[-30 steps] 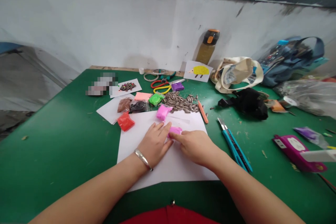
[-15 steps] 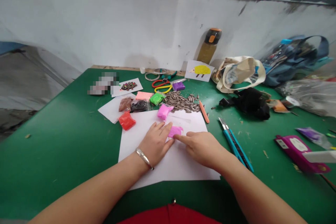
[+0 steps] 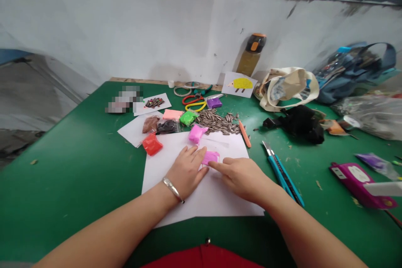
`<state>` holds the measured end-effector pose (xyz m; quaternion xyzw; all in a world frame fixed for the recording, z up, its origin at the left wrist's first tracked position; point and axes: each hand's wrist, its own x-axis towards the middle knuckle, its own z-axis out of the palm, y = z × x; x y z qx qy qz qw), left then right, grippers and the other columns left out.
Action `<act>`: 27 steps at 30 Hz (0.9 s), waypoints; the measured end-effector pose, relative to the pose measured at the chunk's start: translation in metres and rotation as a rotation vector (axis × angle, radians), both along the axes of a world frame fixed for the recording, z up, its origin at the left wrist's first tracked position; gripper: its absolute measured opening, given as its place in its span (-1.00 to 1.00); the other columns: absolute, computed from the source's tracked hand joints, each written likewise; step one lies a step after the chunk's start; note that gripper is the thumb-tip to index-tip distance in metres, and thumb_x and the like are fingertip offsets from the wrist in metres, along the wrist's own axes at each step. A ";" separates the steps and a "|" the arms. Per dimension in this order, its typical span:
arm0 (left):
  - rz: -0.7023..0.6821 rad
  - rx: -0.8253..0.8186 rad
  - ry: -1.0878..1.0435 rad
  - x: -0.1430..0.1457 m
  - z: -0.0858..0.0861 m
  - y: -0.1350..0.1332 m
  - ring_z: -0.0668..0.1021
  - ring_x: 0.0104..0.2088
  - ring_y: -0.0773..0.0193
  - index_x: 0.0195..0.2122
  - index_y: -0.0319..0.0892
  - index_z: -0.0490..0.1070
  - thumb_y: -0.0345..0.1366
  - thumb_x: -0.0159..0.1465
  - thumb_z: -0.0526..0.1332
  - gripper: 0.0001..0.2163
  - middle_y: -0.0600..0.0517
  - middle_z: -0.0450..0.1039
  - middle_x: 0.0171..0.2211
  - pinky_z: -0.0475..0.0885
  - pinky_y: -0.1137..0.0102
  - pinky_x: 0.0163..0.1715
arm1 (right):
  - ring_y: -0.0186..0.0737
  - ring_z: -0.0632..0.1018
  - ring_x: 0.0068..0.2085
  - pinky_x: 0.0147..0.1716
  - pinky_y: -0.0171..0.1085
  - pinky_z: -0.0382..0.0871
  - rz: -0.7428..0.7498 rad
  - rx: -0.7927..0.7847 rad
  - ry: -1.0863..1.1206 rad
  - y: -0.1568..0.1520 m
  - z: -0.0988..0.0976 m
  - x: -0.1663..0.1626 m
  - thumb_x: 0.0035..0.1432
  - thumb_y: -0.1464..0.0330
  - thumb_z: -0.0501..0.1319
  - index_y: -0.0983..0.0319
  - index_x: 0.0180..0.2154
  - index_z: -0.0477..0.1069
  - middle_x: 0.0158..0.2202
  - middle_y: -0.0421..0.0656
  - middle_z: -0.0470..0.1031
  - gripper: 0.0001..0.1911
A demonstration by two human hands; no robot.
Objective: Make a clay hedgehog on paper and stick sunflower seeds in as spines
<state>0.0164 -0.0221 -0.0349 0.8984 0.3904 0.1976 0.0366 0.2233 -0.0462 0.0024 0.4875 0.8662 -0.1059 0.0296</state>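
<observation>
A flat patch of pink modelling clay point(image 3: 212, 157) lies on the white paper point(image 3: 226, 201) in front of me. My left hand point(image 3: 186, 171) rests flat on the sheet, its stretched fingers at the patch's left edge. From the right, my right hand point(image 3: 241, 176) touches the clay's lower edge with its extended index finger, while its other fingers are curled under and partly hidden. Neither hand grips anything. Just beyond the patch is a pink clay packet point(image 3: 197, 134). A red clay packet point(image 3: 152, 144) sits by the paper's upper left edge.
Sunflower seeds point(image 3: 216, 122) lie piled behind the paper beside an orange tool point(image 3: 244, 134). Right of the sheet is a blue utility knife point(image 3: 282, 176), blade exposed. Scissors point(image 3: 195, 104), a hedgehog drawing point(image 3: 240, 84) and a bottle point(image 3: 251, 55) stand farther back. Bags point(image 3: 287, 90) crowd the right.
</observation>
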 end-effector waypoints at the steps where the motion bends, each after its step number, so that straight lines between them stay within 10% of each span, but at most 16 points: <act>1: -0.001 0.000 -0.001 0.000 0.000 0.000 0.42 0.07 -0.04 0.15 -0.34 0.22 -0.23 0.32 0.06 -0.58 -0.23 0.41 0.05 0.28 0.01 0.09 | -0.26 0.48 -0.39 -0.51 -0.31 -0.03 0.001 0.002 -0.009 0.000 -0.001 -0.002 0.18 0.40 -0.01 -0.06 0.18 0.19 -0.33 -0.19 0.47 -0.46; 27: -0.028 -0.021 -0.023 0.001 0.006 0.001 0.42 0.04 -0.04 0.01 -0.28 0.35 -0.28 0.30 0.09 -0.70 -0.17 0.47 -0.05 0.27 -0.02 0.07 | -0.20 0.52 -0.42 -0.57 -0.31 -0.04 -0.121 0.026 -0.113 0.009 -0.003 -0.002 0.16 0.39 -0.01 -0.02 0.18 0.17 -0.30 -0.19 0.53 -0.46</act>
